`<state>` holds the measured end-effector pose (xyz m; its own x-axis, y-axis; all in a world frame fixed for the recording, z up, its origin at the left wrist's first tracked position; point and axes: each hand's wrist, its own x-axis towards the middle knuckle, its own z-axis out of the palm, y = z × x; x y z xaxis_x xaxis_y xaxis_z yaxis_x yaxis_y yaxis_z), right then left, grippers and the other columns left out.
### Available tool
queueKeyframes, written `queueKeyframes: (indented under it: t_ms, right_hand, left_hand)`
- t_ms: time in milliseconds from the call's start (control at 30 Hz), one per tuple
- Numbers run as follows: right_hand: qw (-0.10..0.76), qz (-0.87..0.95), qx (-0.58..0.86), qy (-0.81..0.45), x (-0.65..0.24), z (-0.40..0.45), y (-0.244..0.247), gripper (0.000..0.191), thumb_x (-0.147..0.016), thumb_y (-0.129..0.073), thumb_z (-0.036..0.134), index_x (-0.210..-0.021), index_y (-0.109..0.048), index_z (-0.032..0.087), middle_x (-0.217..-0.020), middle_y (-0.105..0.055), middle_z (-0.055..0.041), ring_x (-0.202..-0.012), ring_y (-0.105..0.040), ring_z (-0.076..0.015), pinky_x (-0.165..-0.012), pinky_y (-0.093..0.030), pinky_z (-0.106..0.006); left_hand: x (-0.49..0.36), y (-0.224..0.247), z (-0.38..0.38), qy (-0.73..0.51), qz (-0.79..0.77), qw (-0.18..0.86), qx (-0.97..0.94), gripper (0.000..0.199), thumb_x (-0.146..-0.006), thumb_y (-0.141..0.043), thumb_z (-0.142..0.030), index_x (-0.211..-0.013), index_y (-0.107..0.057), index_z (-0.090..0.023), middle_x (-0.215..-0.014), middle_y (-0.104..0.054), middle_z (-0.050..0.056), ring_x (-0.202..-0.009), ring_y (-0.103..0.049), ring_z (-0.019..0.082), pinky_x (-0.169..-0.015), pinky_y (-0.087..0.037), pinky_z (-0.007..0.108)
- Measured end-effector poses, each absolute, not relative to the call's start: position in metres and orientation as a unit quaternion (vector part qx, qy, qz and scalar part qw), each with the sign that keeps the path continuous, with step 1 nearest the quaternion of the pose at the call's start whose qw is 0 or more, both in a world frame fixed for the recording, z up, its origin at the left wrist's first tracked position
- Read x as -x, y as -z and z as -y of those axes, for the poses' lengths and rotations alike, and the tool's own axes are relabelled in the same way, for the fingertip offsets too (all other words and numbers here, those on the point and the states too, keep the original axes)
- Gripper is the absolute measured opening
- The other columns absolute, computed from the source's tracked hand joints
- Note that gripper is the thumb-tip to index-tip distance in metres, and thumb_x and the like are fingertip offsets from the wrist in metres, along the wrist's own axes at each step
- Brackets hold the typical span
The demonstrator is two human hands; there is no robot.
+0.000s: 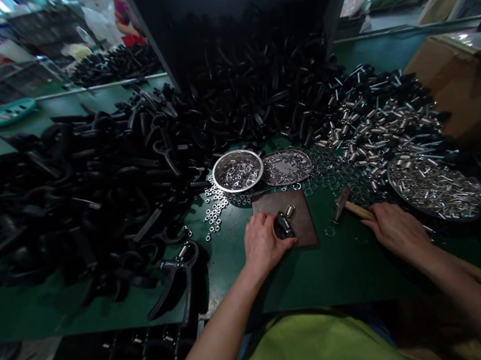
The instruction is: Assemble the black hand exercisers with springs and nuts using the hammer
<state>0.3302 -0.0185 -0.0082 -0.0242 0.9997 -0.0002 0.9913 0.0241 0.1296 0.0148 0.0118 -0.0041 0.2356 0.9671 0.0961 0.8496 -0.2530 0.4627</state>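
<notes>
My left hand (264, 243) is closed on a small black part (283, 226), which it holds on a square brown plate (304, 218). A metal spring (290, 211) shows at the upper end of that part. To the right, my right hand (395, 230) is wrapped round the wooden handle of a hammer (354, 208). The hammer's head points left, over the green table (237, 272), right of the plate. Behind the plate stand a round metal bowl (238, 171) of small metal pieces and a shallow dish (286, 166) with tiny parts.
Black clamp-like parts (109, 188) are heaped at left and back. Springs and screws (376, 116) pile up at right, near metal bowls (437, 185) and a cardboard box (467, 83). Loose nuts (215, 208) and rings lie round the dishes. Other people are at the back left.
</notes>
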Motion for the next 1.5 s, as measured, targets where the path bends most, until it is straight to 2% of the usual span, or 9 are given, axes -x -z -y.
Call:
queueKeyframes:
  t_ms: [100,300,500,667,833,1067,1167,1300,1500]
  right_hand:
    - [-0.004,-0.694,-0.72,0.004,-0.311,0.016,-0.011,0.025,-0.091,-0.04,0.036,-0.099,-0.055,0.017,-0.086,-0.064,-0.0125,-0.075,-0.061,-0.0275,-0.061,-0.044,-0.038]
    - [-0.317,-0.725,-0.59,0.157,-0.24,0.014,-0.066,0.038,-0.096,-0.026,0.031,-0.132,-0.039,0.025,-0.1,-0.066,-0.0076,-0.082,-0.065,-0.0182,-0.068,-0.051,-0.03]
    - [-0.185,-0.802,-0.548,0.151,-0.217,0.007,-0.055,0.032,-0.092,-0.037,0.027,-0.12,-0.053,0.024,-0.101,-0.07,-0.0063,-0.08,-0.068,-0.0207,-0.069,-0.052,-0.033]
    - [-0.293,-0.777,-0.549,0.099,-0.213,0.011,-0.061,0.037,-0.095,-0.03,0.027,-0.127,-0.046,0.022,-0.103,-0.068,-0.0081,-0.089,-0.066,-0.0195,-0.072,-0.051,-0.031]
    - [-0.065,-0.8,-0.59,0.093,-0.223,0.009,-0.027,0.039,-0.095,-0.032,0.031,-0.13,-0.047,0.025,-0.102,-0.069,-0.006,-0.079,-0.066,-0.0201,-0.065,-0.049,-0.031]
    - [-0.049,-0.697,-0.709,-0.094,-0.288,-0.001,0.003,0.042,-0.094,-0.033,0.036,-0.129,-0.053,0.022,-0.09,-0.066,-0.0118,-0.077,-0.061,-0.0255,-0.057,-0.042,-0.033]
    - [-0.12,-0.701,-0.699,-0.072,-0.281,-0.005,0.001,0.042,-0.093,-0.036,0.038,-0.122,-0.058,0.017,-0.099,-0.064,-0.0164,-0.093,-0.058,-0.0311,-0.07,-0.045,-0.041]
    - [-0.288,-0.736,-0.583,0.189,-0.224,-0.004,-0.02,0.049,-0.094,-0.033,0.037,-0.139,-0.037,0.018,-0.109,-0.065,-0.0101,-0.097,-0.061,-0.022,-0.078,-0.049,-0.035]
    - [-0.287,-0.725,-0.596,0.191,-0.191,-0.015,-0.036,0.032,-0.091,-0.041,0.035,-0.108,-0.063,0.021,-0.105,-0.069,-0.0064,-0.096,-0.065,-0.0216,-0.081,-0.048,-0.032]
  left_hand:
    - [-0.015,0.002,-0.012,-0.179,-0.59,0.152,-0.773,0.06,-0.058,-0.077,-0.051,-0.106,-0.059,-0.02,-0.102,-0.056,0.006,-0.097,-0.05,0.024,-0.083,-0.041,0.036]
    - [-0.016,0.001,-0.012,-0.17,-0.594,0.148,-0.772,0.059,-0.058,-0.076,-0.052,-0.106,-0.06,-0.02,-0.102,-0.056,0.005,-0.097,-0.05,0.024,-0.082,-0.041,0.035]
    - [-0.016,0.002,-0.013,-0.166,-0.596,0.143,-0.773,0.059,-0.058,-0.077,-0.05,-0.106,-0.06,-0.02,-0.101,-0.057,0.005,-0.098,-0.05,0.024,-0.084,-0.04,0.035]
    - [-0.016,0.004,-0.013,-0.166,-0.6,0.146,-0.769,0.059,-0.057,-0.077,-0.051,-0.105,-0.059,-0.02,-0.103,-0.057,0.005,-0.099,-0.05,0.025,-0.084,-0.039,0.036]
    - [-0.018,0.004,-0.012,-0.173,-0.6,0.15,-0.767,0.056,-0.058,-0.077,-0.048,-0.102,-0.057,-0.019,-0.103,-0.057,0.007,-0.099,-0.05,0.025,-0.084,-0.039,0.037]
    - [-0.018,-0.003,-0.012,-0.279,-0.64,0.244,-0.673,0.056,-0.063,-0.075,-0.047,-0.105,-0.052,-0.018,-0.102,-0.059,0.007,-0.097,-0.055,0.024,-0.082,-0.043,0.036]
    - [-0.024,-0.013,-0.006,-0.358,-0.638,0.329,-0.597,0.059,-0.065,-0.072,-0.051,-0.108,-0.049,-0.018,-0.104,-0.06,0.008,-0.096,-0.057,0.022,-0.082,-0.045,0.035]
    - [-0.043,-0.025,0.008,-0.397,-0.598,0.394,-0.574,0.059,-0.067,-0.073,-0.045,-0.112,-0.049,-0.017,-0.106,-0.06,0.009,-0.096,-0.058,0.022,-0.081,-0.047,0.034]
    - [-0.002,-0.041,-0.047,-0.337,-0.494,0.308,-0.74,0.031,-0.079,-0.061,-0.025,-0.109,-0.056,-0.019,-0.109,-0.059,0.007,-0.099,-0.057,0.019,-0.087,-0.046,0.032]
